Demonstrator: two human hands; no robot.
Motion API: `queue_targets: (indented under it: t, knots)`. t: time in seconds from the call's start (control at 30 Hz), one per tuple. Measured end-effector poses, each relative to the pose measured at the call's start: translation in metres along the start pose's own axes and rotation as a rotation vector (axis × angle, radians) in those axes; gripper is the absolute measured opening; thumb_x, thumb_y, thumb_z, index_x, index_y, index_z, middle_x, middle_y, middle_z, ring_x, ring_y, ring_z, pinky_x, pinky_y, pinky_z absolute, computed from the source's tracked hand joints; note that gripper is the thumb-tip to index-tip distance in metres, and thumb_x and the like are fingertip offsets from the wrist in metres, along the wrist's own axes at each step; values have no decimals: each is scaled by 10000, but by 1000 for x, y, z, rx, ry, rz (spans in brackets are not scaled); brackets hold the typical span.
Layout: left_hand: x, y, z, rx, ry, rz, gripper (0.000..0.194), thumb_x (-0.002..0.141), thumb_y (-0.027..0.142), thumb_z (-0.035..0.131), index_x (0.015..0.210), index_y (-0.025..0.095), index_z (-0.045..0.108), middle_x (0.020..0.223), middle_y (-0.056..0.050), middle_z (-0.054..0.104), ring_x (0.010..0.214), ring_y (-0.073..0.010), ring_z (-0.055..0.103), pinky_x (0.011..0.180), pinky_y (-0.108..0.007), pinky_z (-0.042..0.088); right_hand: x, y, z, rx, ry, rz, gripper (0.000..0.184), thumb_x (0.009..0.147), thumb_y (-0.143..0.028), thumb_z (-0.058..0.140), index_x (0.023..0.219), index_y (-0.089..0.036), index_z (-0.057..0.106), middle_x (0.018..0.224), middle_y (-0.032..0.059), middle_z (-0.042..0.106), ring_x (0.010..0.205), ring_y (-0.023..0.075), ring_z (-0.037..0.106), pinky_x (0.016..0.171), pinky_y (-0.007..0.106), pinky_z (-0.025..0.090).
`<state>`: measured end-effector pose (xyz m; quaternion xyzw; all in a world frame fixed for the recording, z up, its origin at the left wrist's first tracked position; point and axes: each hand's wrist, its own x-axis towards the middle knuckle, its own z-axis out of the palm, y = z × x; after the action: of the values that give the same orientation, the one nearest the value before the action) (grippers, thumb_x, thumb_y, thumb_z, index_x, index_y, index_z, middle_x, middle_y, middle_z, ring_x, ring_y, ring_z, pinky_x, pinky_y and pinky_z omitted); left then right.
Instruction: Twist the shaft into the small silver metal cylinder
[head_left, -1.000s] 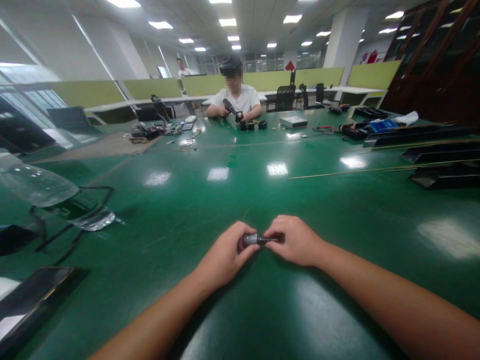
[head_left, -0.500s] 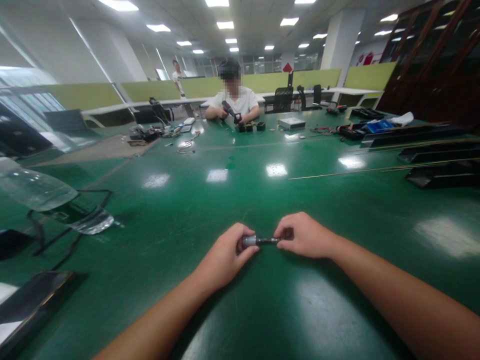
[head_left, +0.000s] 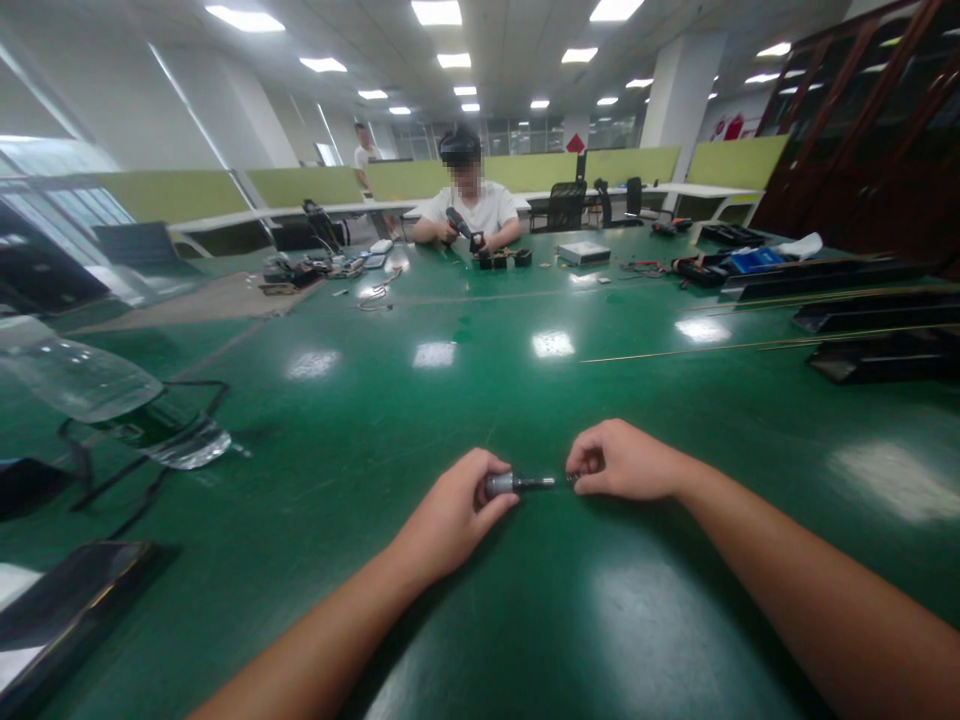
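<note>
The left hand [head_left: 454,505] reaches in low, thumb and fingers clamped around one slim grey-and-black tool [head_left: 501,484] at the middle of the green table [head_left: 375,400], its tip toward the right hand [head_left: 630,460]. That hand curls inward just past the tip, fingertips pinched on one small dark piece [head_left: 573,478]. I count one clear bottle [head_left: 150,420], then three black channels [head_left: 889,355], and across the table one seated person [head_left: 487,205].

A head-worn camera looks forward and down across a green desk [head_left: 420,410] from close above its near side, toward far partitions [head_left: 300,186] that appear somewhat blurred.
</note>
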<state>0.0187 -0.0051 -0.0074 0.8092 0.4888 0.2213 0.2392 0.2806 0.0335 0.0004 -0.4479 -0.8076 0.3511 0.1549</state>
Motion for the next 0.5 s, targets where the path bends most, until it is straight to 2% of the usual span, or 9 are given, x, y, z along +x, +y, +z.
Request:
queue_targets:
  t: [0.5]
  knots:
    - [2, -2, 2, 2, 2, 3, 201, 871, 289, 630, 1044, 203, 574, 884, -7, 584, 758, -164, 547, 692, -279, 433, 2, -4, 9, 9, 42, -49, 144, 735, -255, 716, 857, -187, 752, 735, 4, 694, 642, 129, 592, 592, 235, 422]
